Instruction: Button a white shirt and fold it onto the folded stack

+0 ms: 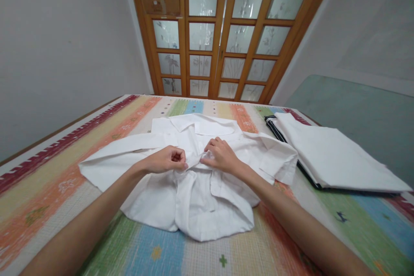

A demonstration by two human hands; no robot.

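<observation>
A white collared shirt (pixel 213 211) lies spread on the table, its collar at the far side and its sleeves out to the left and right. My left hand (pixel 168 158) is closed, pinching the front of the shirt near its middle. Just to the right, my right hand (pixel 220 154) grips the same front edge between thumb and fingers. Between the two hands the cloth is lifted and slightly creased. Any button there is too small or too hidden to make out. The lower part of the shirt lies rumpled toward me.
A striped, patterned tablecloth (pixel 155 252) covers the table. Folded white cloth (pixel 343 155) with dark-edged cloth beneath it lies on the right. Behind that is a pale green panel (pixel 355 116). Wooden doors with glass panes (pixel 203 36) stand beyond the far edge, between plain walls.
</observation>
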